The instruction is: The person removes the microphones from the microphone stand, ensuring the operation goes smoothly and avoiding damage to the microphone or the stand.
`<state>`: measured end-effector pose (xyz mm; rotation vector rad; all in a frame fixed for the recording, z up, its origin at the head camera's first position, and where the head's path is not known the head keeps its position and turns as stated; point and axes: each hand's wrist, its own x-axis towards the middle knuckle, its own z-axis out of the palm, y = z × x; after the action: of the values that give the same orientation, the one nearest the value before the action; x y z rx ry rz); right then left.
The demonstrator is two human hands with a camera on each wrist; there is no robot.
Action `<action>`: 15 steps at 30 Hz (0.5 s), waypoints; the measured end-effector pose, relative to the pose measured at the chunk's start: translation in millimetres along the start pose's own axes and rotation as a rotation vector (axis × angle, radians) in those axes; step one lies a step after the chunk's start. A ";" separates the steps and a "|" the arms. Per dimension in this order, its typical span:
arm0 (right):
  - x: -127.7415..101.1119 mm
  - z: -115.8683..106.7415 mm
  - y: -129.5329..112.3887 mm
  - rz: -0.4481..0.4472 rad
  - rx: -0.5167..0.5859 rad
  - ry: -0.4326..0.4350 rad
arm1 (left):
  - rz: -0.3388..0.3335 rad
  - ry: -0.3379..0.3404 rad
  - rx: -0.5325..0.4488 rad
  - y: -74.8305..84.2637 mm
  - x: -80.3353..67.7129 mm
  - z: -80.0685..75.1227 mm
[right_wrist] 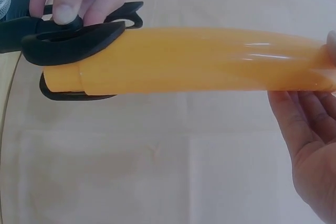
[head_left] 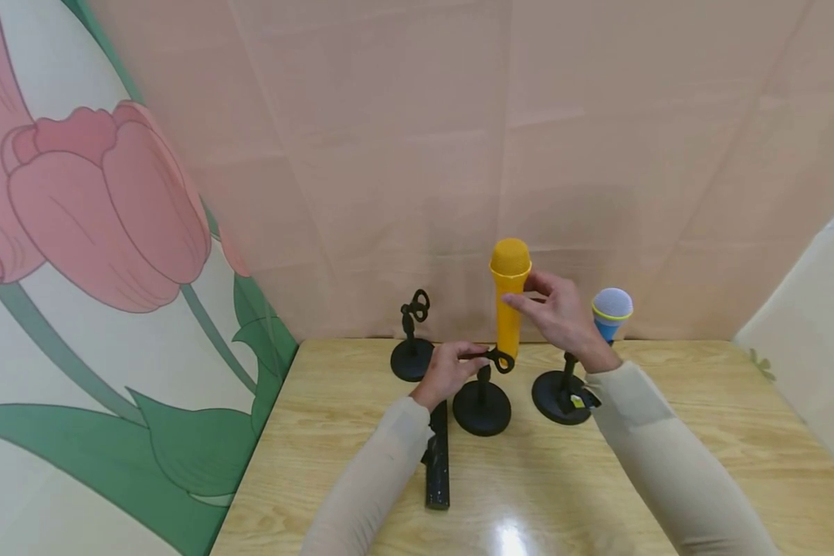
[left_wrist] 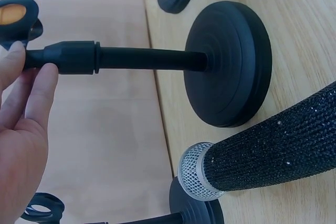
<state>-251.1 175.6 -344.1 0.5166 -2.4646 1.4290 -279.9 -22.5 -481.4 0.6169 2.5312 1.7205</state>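
A yellow microphone stands nearly upright, gripped near its head by my right hand. Its lower end sits within the black clip of the middle microphone stand, as the right wrist view shows. My left hand pinches that stand just below the clip, fingers and thumb around its neck. The stand's round base rests on the table. Lying beside it is a black glittery microphone with a silver mesh head, partly covered by my left arm in the head view.
Left of the middle stand is another black stand with a bare clip. To the right, a third stand bears a blue microphone with a pale head, close to my right wrist. A pink cloth wall rises behind the wooden table.
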 end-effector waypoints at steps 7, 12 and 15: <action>1.6 -0.9 -3.8 -0.020 0.005 -0.002 | 0.003 0.002 -0.004 -0.5 -0.5 0.5; 2.2 -2.0 -5.4 -0.046 0.014 0.001 | 0.001 0.004 -0.014 -0.2 -0.4 0.8; 3.1 -2.8 -6.4 -0.057 0.020 0.003 | -0.004 0.002 -0.020 -0.2 -0.5 0.6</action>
<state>-251.1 174.5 -336.6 0.5835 -2.4156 1.4320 -279.4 -22.2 -481.9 0.6082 2.5115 1.7443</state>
